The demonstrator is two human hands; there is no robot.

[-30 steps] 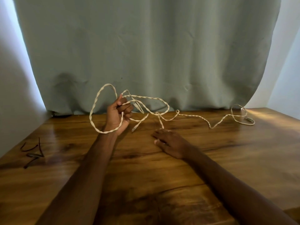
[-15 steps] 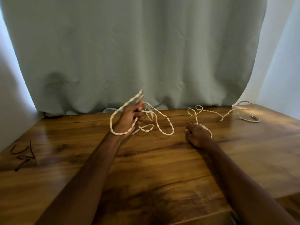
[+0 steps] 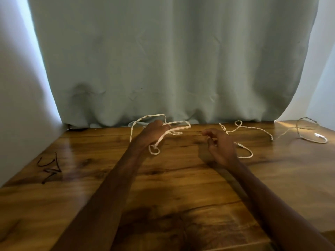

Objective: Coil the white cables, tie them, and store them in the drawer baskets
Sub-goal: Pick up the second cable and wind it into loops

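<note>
While L grip [image 3: 154, 134] clutches white cable [image 3: 154, 115] loops near bench [image 3: 181, 178] back edge, R grip [image 3: 219, 147] curls loosely; hold unclear.

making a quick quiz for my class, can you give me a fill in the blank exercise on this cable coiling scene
1. The hand gripping loops of white cable is the person's ___ one.
2. The thin ties near the table's left edge are ___ in colour.
3. Behind the table hangs a pale green ___.
Missing words: left; black; curtain.
</note>
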